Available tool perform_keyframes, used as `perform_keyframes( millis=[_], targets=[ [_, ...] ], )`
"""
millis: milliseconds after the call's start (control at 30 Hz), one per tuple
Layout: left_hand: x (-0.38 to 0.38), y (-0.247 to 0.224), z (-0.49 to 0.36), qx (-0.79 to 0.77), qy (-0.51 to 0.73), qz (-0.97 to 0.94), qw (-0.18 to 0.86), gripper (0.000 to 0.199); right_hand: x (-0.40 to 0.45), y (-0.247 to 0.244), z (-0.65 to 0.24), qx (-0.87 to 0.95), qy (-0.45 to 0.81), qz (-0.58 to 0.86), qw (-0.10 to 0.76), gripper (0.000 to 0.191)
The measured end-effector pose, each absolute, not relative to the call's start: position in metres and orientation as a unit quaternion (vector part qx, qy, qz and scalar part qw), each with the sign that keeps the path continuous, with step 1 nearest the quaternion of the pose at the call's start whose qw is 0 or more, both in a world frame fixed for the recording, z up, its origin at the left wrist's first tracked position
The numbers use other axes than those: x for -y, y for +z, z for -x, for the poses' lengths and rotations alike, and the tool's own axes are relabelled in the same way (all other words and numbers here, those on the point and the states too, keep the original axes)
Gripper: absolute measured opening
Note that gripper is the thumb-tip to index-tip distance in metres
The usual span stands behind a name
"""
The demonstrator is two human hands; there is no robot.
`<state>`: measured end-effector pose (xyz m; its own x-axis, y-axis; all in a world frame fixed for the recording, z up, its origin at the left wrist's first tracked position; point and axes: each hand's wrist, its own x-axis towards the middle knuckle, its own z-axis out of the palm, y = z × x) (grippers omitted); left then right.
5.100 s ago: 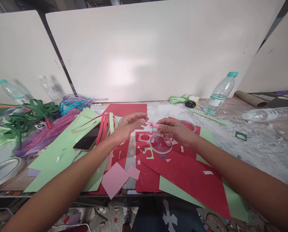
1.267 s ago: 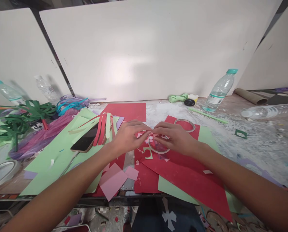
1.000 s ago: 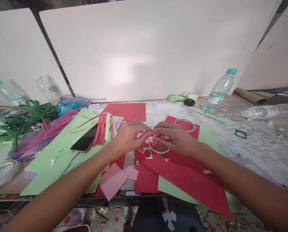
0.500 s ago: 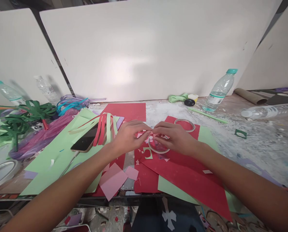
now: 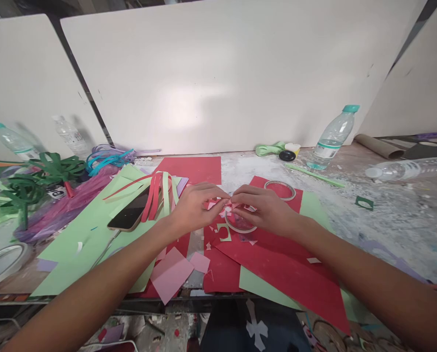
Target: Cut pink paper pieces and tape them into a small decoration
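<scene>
My left hand (image 5: 202, 205) and my right hand (image 5: 264, 208) meet fingertip to fingertip over the middle of the table. Between them they pinch a small pink piece of paper (image 5: 228, 209), mostly covered by the fingers. Just beneath lies a tape ring (image 5: 240, 229) on red paper (image 5: 277, 264). Close to my left hand, red and pale green paper strips (image 5: 155, 195) arch beside a phone (image 5: 130, 212). A green paper scrap with a round cut-out (image 5: 224, 233) and tiny pink bits lie below the fingers.
Pink paper squares (image 5: 172, 274) and green sheets (image 5: 75, 244) lie at left, near dark green paper curls (image 5: 58, 168). A second tape ring (image 5: 280, 190) sits beyond my right hand. An upright water bottle (image 5: 330, 139) and a lying bottle (image 5: 409, 169) are at right. White boards (image 5: 218, 73) stand behind.
Almost nothing differs. Both hands keep the same pinch on the pink paper, with only a very slight shift of the fingers.
</scene>
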<state>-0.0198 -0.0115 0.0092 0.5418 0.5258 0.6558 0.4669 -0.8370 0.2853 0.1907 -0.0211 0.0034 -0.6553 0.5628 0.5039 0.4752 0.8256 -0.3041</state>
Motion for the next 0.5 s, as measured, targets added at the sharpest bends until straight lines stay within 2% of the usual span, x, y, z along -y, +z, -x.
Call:
perform_keyframes(
  millis=[500],
  targets=[
    [0.0105,0.008,0.0208,-0.278,0.388,-0.878,0.036,0.015,0.0209,0.0029,-0.1907,0.904,0.08,0.295,0.3,0.016]
  ],
)
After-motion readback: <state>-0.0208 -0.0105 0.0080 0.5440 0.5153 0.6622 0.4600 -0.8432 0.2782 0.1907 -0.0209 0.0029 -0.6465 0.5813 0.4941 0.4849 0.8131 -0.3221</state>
